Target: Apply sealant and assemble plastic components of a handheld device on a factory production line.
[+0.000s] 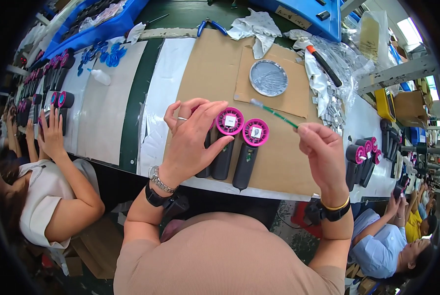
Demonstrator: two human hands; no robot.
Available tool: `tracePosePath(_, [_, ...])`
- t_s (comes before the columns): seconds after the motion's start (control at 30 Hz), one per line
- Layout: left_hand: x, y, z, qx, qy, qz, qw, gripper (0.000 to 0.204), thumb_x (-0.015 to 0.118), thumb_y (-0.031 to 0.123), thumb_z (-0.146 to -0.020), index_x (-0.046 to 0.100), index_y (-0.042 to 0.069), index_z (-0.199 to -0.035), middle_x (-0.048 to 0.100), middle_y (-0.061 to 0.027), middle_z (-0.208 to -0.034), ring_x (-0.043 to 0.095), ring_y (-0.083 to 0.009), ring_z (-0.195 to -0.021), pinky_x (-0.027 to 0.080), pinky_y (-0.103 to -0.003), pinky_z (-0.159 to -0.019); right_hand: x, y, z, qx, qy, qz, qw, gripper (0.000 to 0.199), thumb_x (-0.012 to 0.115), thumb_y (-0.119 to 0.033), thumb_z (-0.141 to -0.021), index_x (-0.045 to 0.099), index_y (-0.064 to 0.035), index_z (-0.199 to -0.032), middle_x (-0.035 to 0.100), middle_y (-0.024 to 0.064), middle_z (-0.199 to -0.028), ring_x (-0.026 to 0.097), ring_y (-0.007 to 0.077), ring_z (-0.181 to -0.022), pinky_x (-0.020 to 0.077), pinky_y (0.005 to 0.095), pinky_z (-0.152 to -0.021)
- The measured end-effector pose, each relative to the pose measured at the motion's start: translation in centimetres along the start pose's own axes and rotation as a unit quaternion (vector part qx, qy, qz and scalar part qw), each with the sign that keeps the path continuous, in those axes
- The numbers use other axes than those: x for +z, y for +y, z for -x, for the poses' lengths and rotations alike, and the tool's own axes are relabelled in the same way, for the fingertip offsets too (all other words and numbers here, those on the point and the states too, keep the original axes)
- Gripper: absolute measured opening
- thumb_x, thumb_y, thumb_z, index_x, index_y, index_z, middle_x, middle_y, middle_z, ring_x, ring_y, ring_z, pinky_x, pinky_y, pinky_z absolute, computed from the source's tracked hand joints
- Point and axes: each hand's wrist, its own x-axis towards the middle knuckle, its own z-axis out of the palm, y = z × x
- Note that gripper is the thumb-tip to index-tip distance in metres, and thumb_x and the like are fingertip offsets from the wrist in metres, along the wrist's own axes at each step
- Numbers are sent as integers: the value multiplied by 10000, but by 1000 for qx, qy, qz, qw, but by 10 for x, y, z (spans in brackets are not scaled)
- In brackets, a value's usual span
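My left hand (193,140) rests on a black handheld fan with a pink round head, fingers curled over its top and partly hiding it. Beside it lie two more black fans: one (227,142) with a white square on its pink head, another (249,152) with a grey piece at its centre. My right hand (323,152) pinches a thin green-handled brush (274,113), held slanted above the fans with its pale tip pointing up and left. All lie on a brown cardboard sheet (279,162).
A round grey dish (268,77) sits on cardboard behind the fans. Small silver pieces (330,105), a black-handled tool (323,64), white cloth (257,27) and blue pliers (210,24) lie further back. Seated people flank me, with more fans at left (57,101) and right (362,157).
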Motion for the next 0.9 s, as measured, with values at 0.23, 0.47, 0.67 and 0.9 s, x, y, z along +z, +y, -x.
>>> tracePosePath(0.23, [0, -1, 2, 1, 3, 7, 1000, 738, 944, 276, -883, 642, 157, -1546, 724, -37, -1410, 573, -268, -1419, 186, -530, -1267, 25, 26, 9, -43, 0, 113, 993, 109, 802, -72, -1047, 831, 24, -1091, 636, -50, -859, 531, 50, -764, 379, 227, -678])
tracePosePath(0.47, [1, -4, 3, 3, -2, 5, 1000, 716, 895, 279, -905, 618, 169, -1555, 716, -10, -1410, 565, -255, -1400, 186, -565, -1264, 30, 43, 7, -195, -11, 285, 938, 130, 833, -8, -995, 839, 5, -1124, 651, -7, -880, 574, 77, -785, 428, 261, -674])
tracePosePath(0.67, [2, -5, 2, 5, -4, 13, 1000, 698, 890, 258, -906, 629, 173, -1548, 722, -8, -1400, 573, -257, -1396, 186, -565, -1265, 32, 38, 9, -498, -42, 512, 699, 318, 828, 67, -876, 825, 22, -1192, 590, 59, -878, 582, 177, -754, 467, 322, -654])
tracePosePath(0.9, [3, -6, 1, 6, -4, 18, 1000, 669, 883, 240, -911, 649, 169, -1533, 722, -8, -1398, 579, -256, -1393, 183, -564, -1266, 33, 39, 15, -538, -116, 578, 603, 422, 793, 43, -803, 791, 85, -1223, 547, 66, -924, 574, 219, -763, 492, 365, -664])
